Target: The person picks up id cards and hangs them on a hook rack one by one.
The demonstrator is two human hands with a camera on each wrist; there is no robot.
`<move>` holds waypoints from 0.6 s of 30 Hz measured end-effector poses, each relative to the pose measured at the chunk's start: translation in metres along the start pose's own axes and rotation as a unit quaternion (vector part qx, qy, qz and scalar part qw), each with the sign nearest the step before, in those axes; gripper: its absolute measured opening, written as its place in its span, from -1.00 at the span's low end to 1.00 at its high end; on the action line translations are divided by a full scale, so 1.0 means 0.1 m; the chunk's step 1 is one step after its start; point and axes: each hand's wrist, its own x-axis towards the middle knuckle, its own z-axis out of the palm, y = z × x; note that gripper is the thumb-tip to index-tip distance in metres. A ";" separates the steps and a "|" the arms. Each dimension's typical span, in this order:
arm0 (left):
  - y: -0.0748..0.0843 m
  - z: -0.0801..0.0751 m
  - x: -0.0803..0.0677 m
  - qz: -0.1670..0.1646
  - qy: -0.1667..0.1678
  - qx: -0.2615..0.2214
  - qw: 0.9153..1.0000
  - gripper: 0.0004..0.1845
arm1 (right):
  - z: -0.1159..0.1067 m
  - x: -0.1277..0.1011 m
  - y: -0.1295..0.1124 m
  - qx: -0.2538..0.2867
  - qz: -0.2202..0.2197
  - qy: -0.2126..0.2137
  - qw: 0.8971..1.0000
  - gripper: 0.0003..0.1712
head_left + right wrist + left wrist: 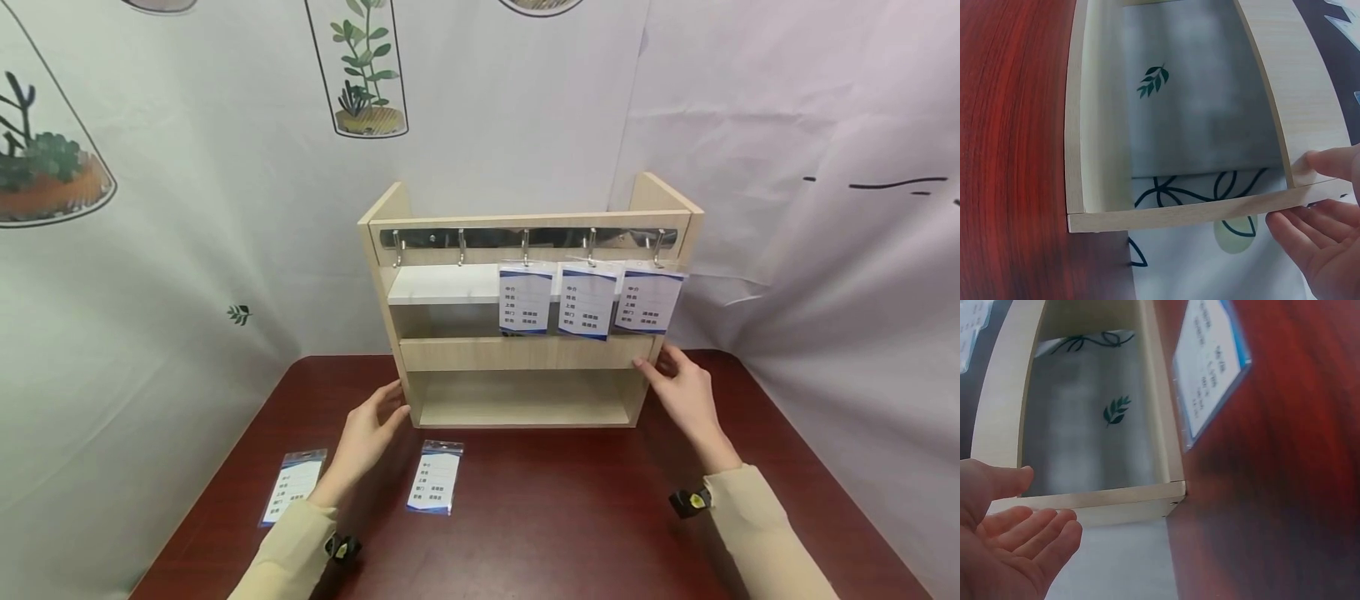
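Centrally, on the dark red table (pixel 570 517), we see the wooden shelf (pixel 517 354) standing upright against the curtain, our hands flanking it. Our left hand (pixel 367 437) lies with straight fingers at the lower left side panel; our right hand (pixel 686 396) touches the lower right panel, fingers extended, neither gripping. Three cards (pixel 587 300) hang from the right-hand hooks of the metal rail (pixel 525 239); two loose cards (pixel 435 477) lie on the table. We judge the shelf is being steadied or squared; hanging a loose card would first require picking it up.
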 end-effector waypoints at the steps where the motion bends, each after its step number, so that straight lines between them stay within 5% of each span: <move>1: 0.00 0.01 -0.01 0.000 -0.005 0.001 1.000 -0.47 | 0.00 0.00 0.00 0.000 -0.001 0.000 1.000 -0.44; 18: -0.06 0.14 -0.06 -0.004 -0.137 0.056 0.989 -0.57 | -0.01 -0.01 -0.01 0.007 0.002 -0.004 1.000 -0.43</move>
